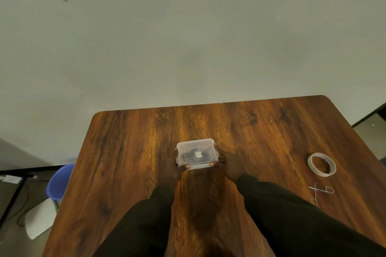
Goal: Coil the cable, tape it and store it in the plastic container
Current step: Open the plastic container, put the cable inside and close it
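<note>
Left hand (177,168): we see it gripping the box's left side; its thumb lies on the near edge of the lid, its fingers curl round the far side; a dark sleeve covers the arm.
Right hand (224,164): it grips the box's right side the same way; thumb on the lid's near right corner.
Box (197,153): a small clear plastic one with its lid on; it sits between our two hands at the middle of the tabletop.
Cable (191,155): a dark coil inside the box, seen through the lid; a white strip of tape crosses it.
Tape roll (321,164): white; it lies flat, well to the right of the box.
Scissors (318,193): small, metal; just nearer to us than the tape roll, blades part open.
Tabletop (129,162): dark wood grain; rounded corners.
Bin (59,181): blue; on the floor beside the tabletop's left edge.
</note>
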